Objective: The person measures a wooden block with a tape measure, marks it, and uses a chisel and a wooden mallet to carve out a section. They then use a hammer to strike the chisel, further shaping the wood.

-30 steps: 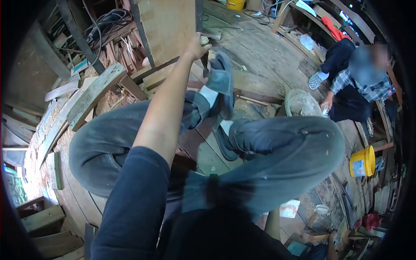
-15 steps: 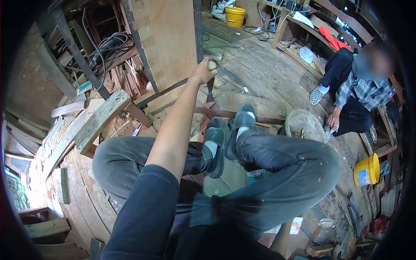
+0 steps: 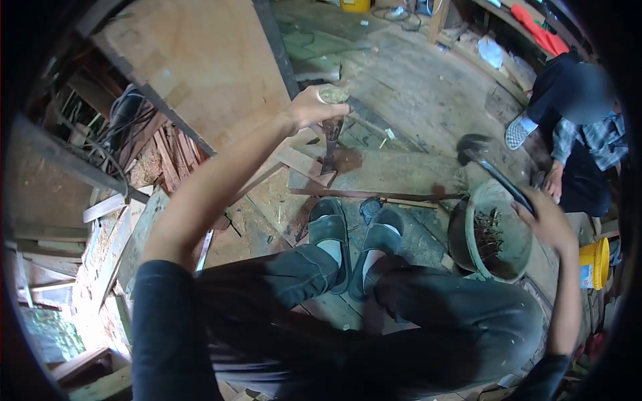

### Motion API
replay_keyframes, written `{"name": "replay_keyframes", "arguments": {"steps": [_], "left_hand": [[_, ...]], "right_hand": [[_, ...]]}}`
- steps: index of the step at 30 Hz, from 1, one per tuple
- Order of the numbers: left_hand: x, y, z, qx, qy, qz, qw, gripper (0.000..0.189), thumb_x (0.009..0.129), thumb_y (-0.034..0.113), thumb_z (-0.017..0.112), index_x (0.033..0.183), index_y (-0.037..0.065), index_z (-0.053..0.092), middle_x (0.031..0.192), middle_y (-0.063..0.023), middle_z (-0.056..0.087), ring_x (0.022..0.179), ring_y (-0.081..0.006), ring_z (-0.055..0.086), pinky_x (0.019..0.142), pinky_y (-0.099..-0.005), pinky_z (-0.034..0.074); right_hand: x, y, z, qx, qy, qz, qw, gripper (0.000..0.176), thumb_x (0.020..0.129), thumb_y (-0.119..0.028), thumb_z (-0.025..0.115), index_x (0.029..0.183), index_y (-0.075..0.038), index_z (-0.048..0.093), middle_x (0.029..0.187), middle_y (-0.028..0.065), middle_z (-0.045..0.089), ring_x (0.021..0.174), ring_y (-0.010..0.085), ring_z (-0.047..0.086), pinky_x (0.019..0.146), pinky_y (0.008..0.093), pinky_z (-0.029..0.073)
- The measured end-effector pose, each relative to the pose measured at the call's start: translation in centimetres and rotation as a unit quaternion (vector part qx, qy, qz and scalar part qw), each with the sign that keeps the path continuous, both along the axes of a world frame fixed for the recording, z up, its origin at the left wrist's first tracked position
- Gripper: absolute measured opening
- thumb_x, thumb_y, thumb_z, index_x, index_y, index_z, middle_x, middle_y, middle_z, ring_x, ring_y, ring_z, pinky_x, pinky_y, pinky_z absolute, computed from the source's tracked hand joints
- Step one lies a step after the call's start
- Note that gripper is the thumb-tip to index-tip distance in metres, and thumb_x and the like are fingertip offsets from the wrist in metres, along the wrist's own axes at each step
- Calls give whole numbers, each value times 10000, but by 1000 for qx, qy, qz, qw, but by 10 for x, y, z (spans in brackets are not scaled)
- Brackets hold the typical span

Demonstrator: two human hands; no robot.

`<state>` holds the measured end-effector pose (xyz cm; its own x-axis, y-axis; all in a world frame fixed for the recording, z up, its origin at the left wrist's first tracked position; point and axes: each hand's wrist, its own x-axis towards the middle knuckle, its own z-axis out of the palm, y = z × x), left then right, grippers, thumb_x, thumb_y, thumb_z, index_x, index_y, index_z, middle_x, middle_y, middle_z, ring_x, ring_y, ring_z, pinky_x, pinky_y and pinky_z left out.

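Note:
My left hand (image 3: 309,111) is wrapped around the upper part of a chisel (image 3: 332,137) with a pale, battered top. The chisel stands nearly upright, its blade tip down at a small piece of wood (image 3: 302,165) by the left end of a wide plank (image 3: 401,175). On the other side, my right hand (image 3: 550,220) grips the handle of a hammer (image 3: 500,177), whose dark head is raised over the plank's right end. Below the hammer stands a grey bucket (image 3: 520,248) with dark, stick-like pieces in it.
A plywood panel (image 3: 200,60) leans at the upper left, near cables (image 3: 120,127) and scrap wood (image 3: 175,157). At the right sits another person (image 3: 582,144), one hand low by the bucket. A yellow bucket (image 3: 595,264) stands behind my right forearm.
My right hand has come up from low at the right with the hammer raised. The view has shifted and tilted down; my left hand still holds the chisel.

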<state>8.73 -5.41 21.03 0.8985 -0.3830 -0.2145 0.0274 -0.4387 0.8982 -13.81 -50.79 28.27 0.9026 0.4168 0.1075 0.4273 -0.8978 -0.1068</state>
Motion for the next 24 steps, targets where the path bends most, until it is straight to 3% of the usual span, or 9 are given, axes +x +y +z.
{"name": "replay_keyframes", "arguments": {"steps": [2,3,4,6,10,11,13,16,24], "left_hand": [[-8,-8,6,-3,30,-6,1000,500,791,310,778,1203,61,641,928,-39,700,899,-115,650,852,-283,515],[-10,-9,4,4,41,1,999,395,802,307,769,1086,44,689,979,-29,704,891,-109,640,846,-286,511],[-8,-4,-7,-1,12,-41,999,369,871,309,713,1172,109,639,1044,-20,698,973,-135,647,821,-342,553],[-15,8,-21,-39,13,-8,999,350,806,253,763,1074,42,684,1049,-35,703,931,-109,634,858,-277,506],[-64,31,-14,-82,30,-39,995,329,814,164,744,1106,36,663,1028,-31,694,953,-107,631,862,-267,507],[-74,35,-15,-94,29,-68,993,314,836,109,710,1132,32,637,1067,-35,676,978,-108,626,876,-272,509],[-86,34,-8,-93,9,-94,991,322,854,8,647,1172,6,593,1099,-49,657,1011,-110,615,895,-282,506],[-93,45,-13,-131,9,-96,987,340,841,-15,624,1177,13,591,1099,-48,656,1007,-111,612,896,-274,503],[-91,61,-5,-124,0,-142,982,456,783,-22,623,1234,20,569,1039,-57,686,855,-75,588,783,-232,488]], "right_hand": [[65,42,8,-152,190,16,970,326,859,-211,672,1115,-12,639,928,173,686,772,406,656,724,471,528],[91,73,6,-245,260,9,934,264,840,-180,664,1056,-29,677,968,181,691,838,395,667,752,459,536],[112,102,-2,-339,321,3,884,212,821,-149,656,997,-46,714,1007,189,695,904,383,678,781,446,543],[130,136,-24,-391,331,47,858,153,799,-148,662,905,-86,752,969,149,722,963,343,692,815,425,555],[114,147,-96,-354,356,63,863,204,852,-159,586,948,-58,735,985,131,731,930,313,709,806,418,563],[97,136,-122,-318,331,65,886,236,874,-151,539,970,-38,723,994,136,731,932,309,711,799,419,565],[77,130,-142,-312,301,27,901,300,912,-114,436,1024,8,686,1032,162,723,940,316,712,788,421,568],[68,108,-157,-304,301,34,903,297,917,-132,448,1006,-14,707,1035,155,725,948,317,713,786,425,568],[88,140,-99,-384,351,50,853,202,861,-103,589,975,-34,741,1049,145,726,946,319,709,791,419,565]]}}
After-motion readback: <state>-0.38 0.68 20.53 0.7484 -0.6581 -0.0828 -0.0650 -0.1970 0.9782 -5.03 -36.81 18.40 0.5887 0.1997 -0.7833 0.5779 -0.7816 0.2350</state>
